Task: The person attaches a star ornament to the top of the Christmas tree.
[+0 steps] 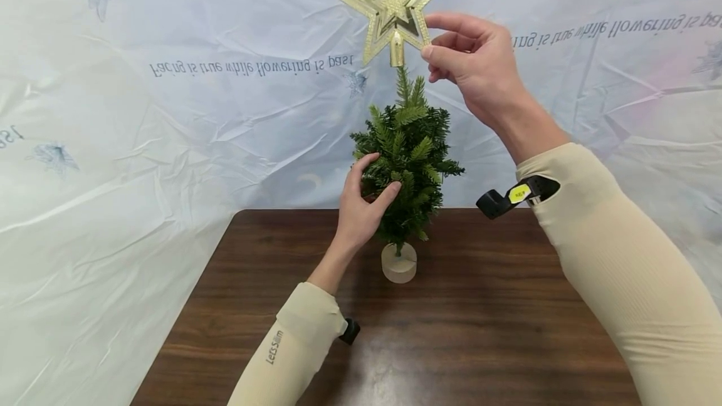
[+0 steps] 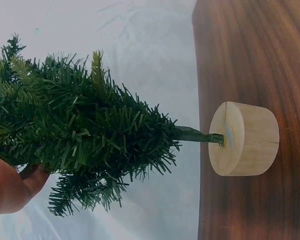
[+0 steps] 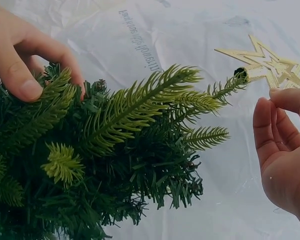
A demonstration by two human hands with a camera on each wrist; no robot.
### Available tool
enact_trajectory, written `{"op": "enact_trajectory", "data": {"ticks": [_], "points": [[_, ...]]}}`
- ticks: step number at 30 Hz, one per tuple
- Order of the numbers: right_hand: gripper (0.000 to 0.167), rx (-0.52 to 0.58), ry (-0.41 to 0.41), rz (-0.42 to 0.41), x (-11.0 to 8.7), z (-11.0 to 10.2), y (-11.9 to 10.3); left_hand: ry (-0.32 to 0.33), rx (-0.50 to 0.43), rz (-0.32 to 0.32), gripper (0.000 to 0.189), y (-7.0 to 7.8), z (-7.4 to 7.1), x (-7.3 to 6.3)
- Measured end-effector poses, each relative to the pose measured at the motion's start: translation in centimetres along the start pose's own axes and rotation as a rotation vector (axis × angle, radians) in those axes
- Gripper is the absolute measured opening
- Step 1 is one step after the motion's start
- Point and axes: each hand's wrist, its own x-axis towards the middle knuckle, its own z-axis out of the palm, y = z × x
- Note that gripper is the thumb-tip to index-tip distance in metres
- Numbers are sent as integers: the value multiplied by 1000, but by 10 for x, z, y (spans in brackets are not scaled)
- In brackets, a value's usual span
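Above tree (image 1: 417,149) | right hand (image 1: 482,67) pinches gold star (image 1: 394,4) | left hand (image 1: 361,210) half-curled round tree

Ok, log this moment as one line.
left hand: grips tree | right hand: pinches gold star, socket at treetop | wooden base: on table

Saw a rough, bushy green plastic-looking tree (image 1: 414,149); above it, a glittery gold plastic-looking five-pointed star (image 1: 394,5); below it, a matt, round pale-wood base (image 1: 398,272) and glossy brown wood-grain table (image 1: 496,312); behind it, creased, sheeny white sheeting (image 1: 242,11).
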Motion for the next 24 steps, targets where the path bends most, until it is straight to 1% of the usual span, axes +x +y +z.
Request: {"op": "enact_trajectory", "data": {"ticks": [4,10,16,24], "points": [[36,14,21,-3,-1,-4,-1,-5,-2,4,64,1,1,0],[35,31,28,0,-2,-5,-4,-5,1,-4,64,2,1,-1],[35,10,21,-1,-5,-6,-2,-5,0,-3,64,2,1,-2],[35,-34,-8,-21,-7,-7,2,-3,-22,1,64,3,0,-3]]}}
